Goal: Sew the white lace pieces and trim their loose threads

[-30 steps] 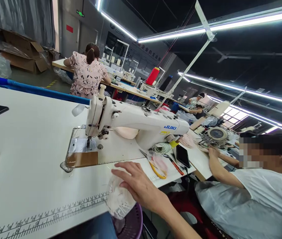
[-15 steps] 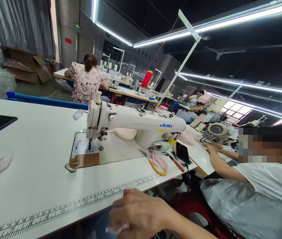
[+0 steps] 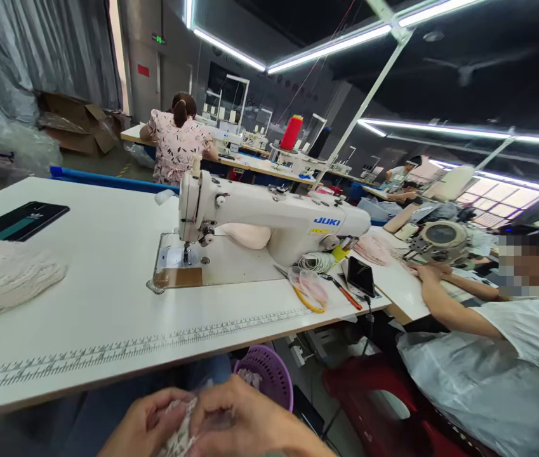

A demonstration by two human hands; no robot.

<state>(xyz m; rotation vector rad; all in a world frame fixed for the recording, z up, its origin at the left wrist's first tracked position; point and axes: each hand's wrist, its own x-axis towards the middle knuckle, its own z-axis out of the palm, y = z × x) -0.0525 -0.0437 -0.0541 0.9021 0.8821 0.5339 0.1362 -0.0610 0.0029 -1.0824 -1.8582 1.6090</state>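
Note:
Both of my hands are low at the bottom edge, below the table's front edge, over my lap. My left hand (image 3: 143, 422) and my right hand (image 3: 245, 422) are closed together on a small piece of white lace fabric (image 3: 179, 433) held between them. Beyond them stands the white JUKI sewing machine (image 3: 269, 219) on the white table (image 3: 83, 304), with a printed ruler strip (image 3: 131, 348) along the front edge. A pile of pale lace pieces (image 3: 2, 276) lies at the table's left.
A purple basket (image 3: 266, 374) sits under the table near my right hand. Scissors, thread coils and a phone (image 3: 360, 277) lie right of the machine. A dark tablet (image 3: 16, 221) lies far left. A co-worker's arm (image 3: 445, 304) rests on the neighbouring table at right; another person sits behind.
My right hand left the tabletop with the lace piece and dropped to my lap, where my left hand joined it. The view swung left and down.

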